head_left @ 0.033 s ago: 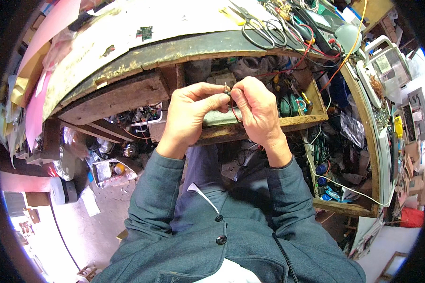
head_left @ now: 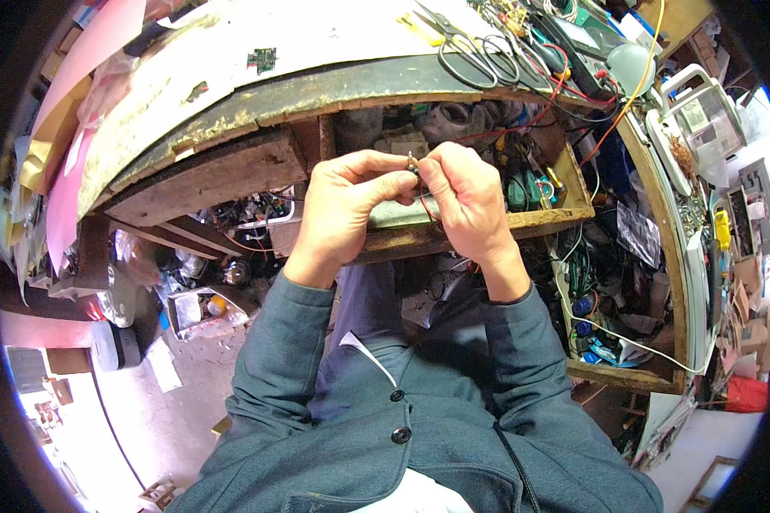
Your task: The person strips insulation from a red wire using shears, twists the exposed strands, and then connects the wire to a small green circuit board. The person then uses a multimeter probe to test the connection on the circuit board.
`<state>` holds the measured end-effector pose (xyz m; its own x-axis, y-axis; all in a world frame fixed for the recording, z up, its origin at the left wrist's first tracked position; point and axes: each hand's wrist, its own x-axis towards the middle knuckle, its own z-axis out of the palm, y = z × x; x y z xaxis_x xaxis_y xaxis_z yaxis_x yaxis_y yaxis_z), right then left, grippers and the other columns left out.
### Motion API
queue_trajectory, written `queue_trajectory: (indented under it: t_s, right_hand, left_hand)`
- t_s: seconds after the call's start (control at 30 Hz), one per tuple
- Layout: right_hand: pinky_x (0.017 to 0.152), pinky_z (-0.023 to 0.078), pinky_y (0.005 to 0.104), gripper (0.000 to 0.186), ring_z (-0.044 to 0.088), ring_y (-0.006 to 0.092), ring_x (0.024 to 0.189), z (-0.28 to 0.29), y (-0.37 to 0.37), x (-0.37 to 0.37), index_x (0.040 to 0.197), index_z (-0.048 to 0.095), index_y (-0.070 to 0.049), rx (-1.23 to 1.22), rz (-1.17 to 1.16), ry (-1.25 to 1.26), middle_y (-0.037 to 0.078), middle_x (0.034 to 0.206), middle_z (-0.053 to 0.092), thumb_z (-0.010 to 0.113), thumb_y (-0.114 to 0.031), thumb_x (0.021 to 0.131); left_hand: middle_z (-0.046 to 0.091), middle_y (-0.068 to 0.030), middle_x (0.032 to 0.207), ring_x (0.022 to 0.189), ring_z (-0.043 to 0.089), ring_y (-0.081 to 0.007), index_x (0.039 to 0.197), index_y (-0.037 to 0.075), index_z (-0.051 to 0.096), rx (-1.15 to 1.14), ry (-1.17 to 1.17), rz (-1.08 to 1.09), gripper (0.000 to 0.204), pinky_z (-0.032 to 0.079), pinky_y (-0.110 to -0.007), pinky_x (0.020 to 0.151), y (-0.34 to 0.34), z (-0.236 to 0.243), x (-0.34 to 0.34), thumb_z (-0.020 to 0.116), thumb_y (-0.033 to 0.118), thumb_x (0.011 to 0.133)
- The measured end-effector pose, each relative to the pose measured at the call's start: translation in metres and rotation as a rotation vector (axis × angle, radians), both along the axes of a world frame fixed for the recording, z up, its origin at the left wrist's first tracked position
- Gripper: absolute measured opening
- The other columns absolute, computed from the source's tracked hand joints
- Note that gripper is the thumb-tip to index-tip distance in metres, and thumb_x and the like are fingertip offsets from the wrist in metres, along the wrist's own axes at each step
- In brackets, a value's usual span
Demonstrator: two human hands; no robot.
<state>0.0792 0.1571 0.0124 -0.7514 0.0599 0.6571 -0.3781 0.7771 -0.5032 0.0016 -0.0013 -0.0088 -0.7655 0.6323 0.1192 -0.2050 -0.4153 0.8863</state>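
Over the open drawer (head_left: 565, 214) you hold both hands close together, fingertips meeting, and that keeps the small metal part (head_left: 412, 162) steady between them and near your eyes. Your left hand (head_left: 338, 214) is closed in a pinch, thumb and forefinger on the part from the left. Your right hand (head_left: 466, 201) is closed in a like pinch from the right, with a thin red wire (head_left: 423, 205) looping down from the part across its palm side. What the part is exactly is too small to tell. It sits just above the drawer front, so in my judgement anything dropped would fall into the drawer and not to the floor.

That drawer, pulled out from under the worn bench top (head_left: 231, 77), is a shallow wooden tray crammed with clutter: coils of wire, green-handled tools (head_left: 522, 192) and dark lumps you cannot make out. A lower wooden box (head_left: 624, 376) to your right holds more tangled cable, blue bits and a white lead trailing over its edge. To your left, under the bench, a shelf (head_left: 231, 214) carries small dark parts and wires, too jumbled to name.

On the bench top lie scissors (head_left: 466, 56), well apart from your hands, and a small green circuit board (head_left: 263, 59) farther left
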Motion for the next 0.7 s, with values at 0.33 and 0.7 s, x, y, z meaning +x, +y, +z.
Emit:
queue_trajectory:
  t_s: [0.33, 0.7]
  right_hand:
    - [0.067, 0.05, 0.0327, 0.01, 0.063, 0.0211, 0.074, 0.0092, -0.0065, 0.0021, 0.096, 0.06, 0.001, -0.32, 0.075, -0.077, 0.012, 0.08, 0.061, 0.064, -0.008, 0.093]
    - [0.073, 0.052, 0.0337, 0.012, 0.065, 0.0261, 0.08, 0.0063, -0.0067, 0.0044, 0.1, 0.06, 0.001, -0.289, 0.05, -0.126, 0.015, 0.088, 0.063, 0.065, -0.001, 0.089]
  left_hand:
    - [0.072, -0.0085, 0.086, 0.075, 0.067, -0.0133, 0.101, -0.004, 0.072, 0.023, -0.059, 0.064, 0.018, 0.054, -0.027, 0.071, 0.0029, 0.002, 0.0015, 0.074, 0.004, 0.085]
    - [0.072, -0.0097, 0.086, 0.074, 0.067, -0.0142, 0.101, -0.004, 0.071, 0.044, -0.079, 0.05, 0.018, 0.054, -0.027, 0.071, 0.0029, 0.0038, 0.0009, 0.073, 0.003, 0.085]
